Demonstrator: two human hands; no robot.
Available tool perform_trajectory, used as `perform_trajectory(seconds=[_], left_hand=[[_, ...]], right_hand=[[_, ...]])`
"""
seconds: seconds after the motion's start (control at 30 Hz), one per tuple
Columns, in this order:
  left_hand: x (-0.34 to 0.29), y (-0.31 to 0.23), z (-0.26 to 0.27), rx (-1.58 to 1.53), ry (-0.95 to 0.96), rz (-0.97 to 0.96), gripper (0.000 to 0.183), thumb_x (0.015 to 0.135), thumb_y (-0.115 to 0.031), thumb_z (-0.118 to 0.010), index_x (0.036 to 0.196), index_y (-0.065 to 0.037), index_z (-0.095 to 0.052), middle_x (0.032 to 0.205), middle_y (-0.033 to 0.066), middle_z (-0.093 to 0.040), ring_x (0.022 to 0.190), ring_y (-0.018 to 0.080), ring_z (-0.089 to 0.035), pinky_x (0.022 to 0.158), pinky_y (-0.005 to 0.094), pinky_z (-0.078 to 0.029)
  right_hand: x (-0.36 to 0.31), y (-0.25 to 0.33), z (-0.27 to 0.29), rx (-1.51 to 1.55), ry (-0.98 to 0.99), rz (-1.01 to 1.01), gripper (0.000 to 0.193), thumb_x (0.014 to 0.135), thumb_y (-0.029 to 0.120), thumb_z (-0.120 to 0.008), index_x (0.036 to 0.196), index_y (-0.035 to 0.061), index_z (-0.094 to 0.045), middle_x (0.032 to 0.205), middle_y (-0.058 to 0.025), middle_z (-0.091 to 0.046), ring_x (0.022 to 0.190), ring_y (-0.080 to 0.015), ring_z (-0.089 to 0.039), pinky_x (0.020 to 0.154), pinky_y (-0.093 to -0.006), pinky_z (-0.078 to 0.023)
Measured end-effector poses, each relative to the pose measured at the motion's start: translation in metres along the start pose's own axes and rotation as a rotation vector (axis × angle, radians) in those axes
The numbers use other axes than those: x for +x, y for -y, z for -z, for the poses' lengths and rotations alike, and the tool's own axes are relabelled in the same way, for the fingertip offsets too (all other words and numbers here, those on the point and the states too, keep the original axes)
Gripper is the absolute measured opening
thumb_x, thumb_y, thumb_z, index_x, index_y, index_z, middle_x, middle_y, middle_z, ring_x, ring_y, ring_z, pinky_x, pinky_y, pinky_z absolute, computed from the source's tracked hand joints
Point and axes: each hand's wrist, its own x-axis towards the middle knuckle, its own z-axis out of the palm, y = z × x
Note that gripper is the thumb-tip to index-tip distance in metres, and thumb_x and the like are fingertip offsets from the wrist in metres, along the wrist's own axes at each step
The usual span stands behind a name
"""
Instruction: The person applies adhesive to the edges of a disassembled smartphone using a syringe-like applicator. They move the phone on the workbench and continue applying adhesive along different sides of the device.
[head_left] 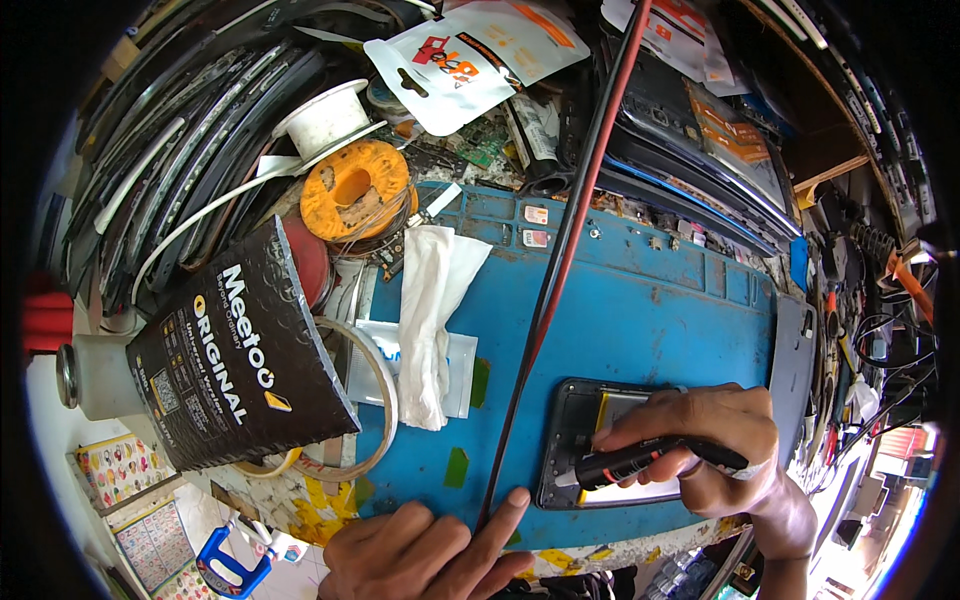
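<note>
A black glue tube (640, 460) with a pale nozzle is gripped in my right hand (715, 440). Its tip points down at the left rim of a phone body (572, 420), close to or touching it; I cannot tell which. The phone lies with its inside facing up, a white, yellow-edged battery (615, 410) partly hidden under my hand. At the mat's near edge rests my left hand (430, 555), index finger stretched toward the phone's lower left corner and holding nothing visible. Paired red and black cables (560, 250) run down across the view and end behind its fingers.
Under the phone spreads a blue work mat (640, 300). White tissue (428, 330), a tape ring (388, 440) and a black pouch (235, 360) stand left. Wire spools (355, 190) and phone frames (200, 150) crowd the back left; stacked dark panels (690, 150) lie back right.
</note>
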Motion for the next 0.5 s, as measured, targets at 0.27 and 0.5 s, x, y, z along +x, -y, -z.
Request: perform_trajectory(seconds=[0.27,0.5], left_hand=[[-0.0041,0.0011,-0.0020,0.016,0.000,-0.006,0.040,0.084,-0.046,-0.062,0.106,-0.014,-0.071,0.057,-0.0069,-0.028,0.050,0.0093,-0.032,0.045,0.0247,-0.027],[-0.0045,-0.0002,-0.0032,0.011,-0.004,0.013,0.040,0.084,-0.046,-0.062,0.107,-0.015,-0.071,0.057,-0.0073,-0.028,0.050,0.0090,-0.032,0.045,0.0251,-0.028]], right_hand=[[0.0046,-0.0069,-0.0050,-0.033,-0.027,0.166,0.026,0.085,0.020,-0.064,0.092,-0.0055,-0.065,0.081,-0.0155,-0.068,0.068,-0.0250,-0.068,0.061,-0.0322,-0.056],[0.0043,-0.0076,-0.0038,-0.031,-0.011,0.165,0.022,0.083,0.011,-0.061,0.088,-0.0097,-0.064,0.079,-0.0181,-0.069,0.066,-0.0283,-0.069,0.062,-0.0350,-0.056]])
